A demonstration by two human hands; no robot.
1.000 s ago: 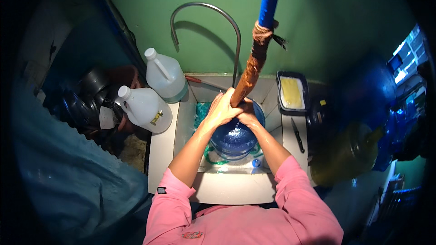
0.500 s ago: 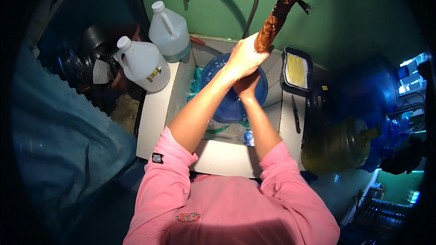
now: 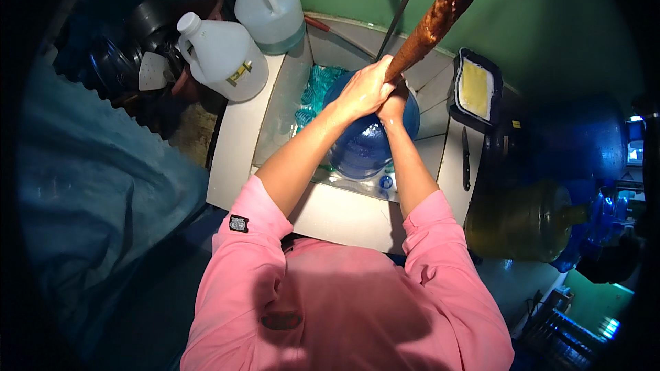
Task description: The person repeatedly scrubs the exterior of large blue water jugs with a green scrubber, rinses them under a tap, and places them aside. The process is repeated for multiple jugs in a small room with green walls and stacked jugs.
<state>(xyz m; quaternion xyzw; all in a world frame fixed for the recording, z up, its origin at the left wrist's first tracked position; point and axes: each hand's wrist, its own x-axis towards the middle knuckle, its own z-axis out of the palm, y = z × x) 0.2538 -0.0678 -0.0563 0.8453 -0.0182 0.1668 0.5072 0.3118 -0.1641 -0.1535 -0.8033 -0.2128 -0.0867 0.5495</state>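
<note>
A long stick with a rough brown wrapping [image 3: 440, 20] slants up from my hands past the upper right edge. My left hand [image 3: 366, 89] is closed around its lower end. Just below, my right hand [image 3: 394, 106] is also closed, its fingers mostly hidden; it appears to be on the same stick. Beneath both hands a round blue water jug [image 3: 361, 151] stands in a tiled sink [image 3: 278, 113]. The jug's mouth and the stick's lower end are hidden by my hands. Teal netting [image 3: 320, 93] lies beside the jug.
Two white plastic jugs [image 3: 223, 62] stand on the left ledge. To the right are a black tray with a yellow sponge-like block [image 3: 474, 89] and a black-handled knife [image 3: 466, 158]. A yellowish large bottle [image 3: 522, 220] lies farther right. A blue cloth [image 3: 103, 192] hangs at left.
The view has shifted, with the sink's surroundings higher in the picture. The stick leans farther right, and its blue upper part has left the picture. Both hands keep their grip.
</note>
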